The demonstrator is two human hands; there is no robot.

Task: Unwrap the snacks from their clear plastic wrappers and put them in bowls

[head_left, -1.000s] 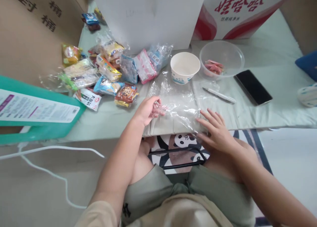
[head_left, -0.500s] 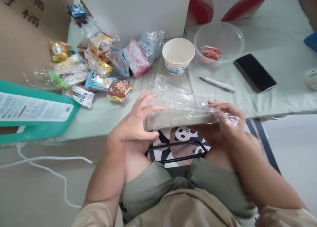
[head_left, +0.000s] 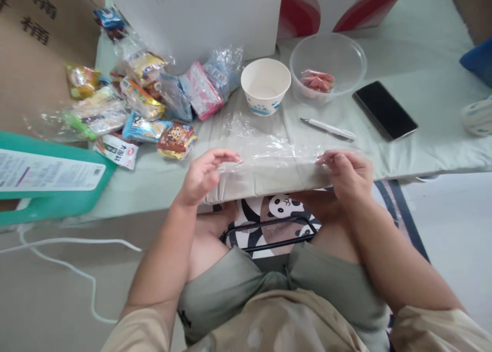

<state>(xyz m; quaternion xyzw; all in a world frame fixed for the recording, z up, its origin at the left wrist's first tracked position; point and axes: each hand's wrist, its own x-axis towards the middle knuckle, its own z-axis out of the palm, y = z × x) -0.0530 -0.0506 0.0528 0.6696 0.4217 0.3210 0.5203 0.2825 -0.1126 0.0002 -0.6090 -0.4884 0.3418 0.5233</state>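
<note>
A clear, crinkled plastic bag (head_left: 269,154) lies stretched across the front of the table between my hands. My right hand (head_left: 350,173) pinches its right end between thumb and fingers. At the other end, my left hand (head_left: 207,175) has its fingers bent together over the bag's edge; the exact grip is hard to make out through the clear film. Just beyond the bag stands a white paper bowl (head_left: 266,88) with a blue print, upright and with nothing visible inside. A white pen (head_left: 328,129) lies behind my right hand.
Wrapped snacks (head_left: 144,93) lie heaped at the back left, by a green jug (head_left: 73,188). A clear plastic bowl (head_left: 351,65) holds red packets. To its right lies a black phone (head_left: 385,110). Large cartons (head_left: 200,21) stand behind. A white cable (head_left: 90,242) hangs below the table.
My left hand has gone from spread fingers to fingers drawn together at the bag's left edge. The right hand has shifted its grip, and the bag is pulled straighter. The view has shifted slightly.
</note>
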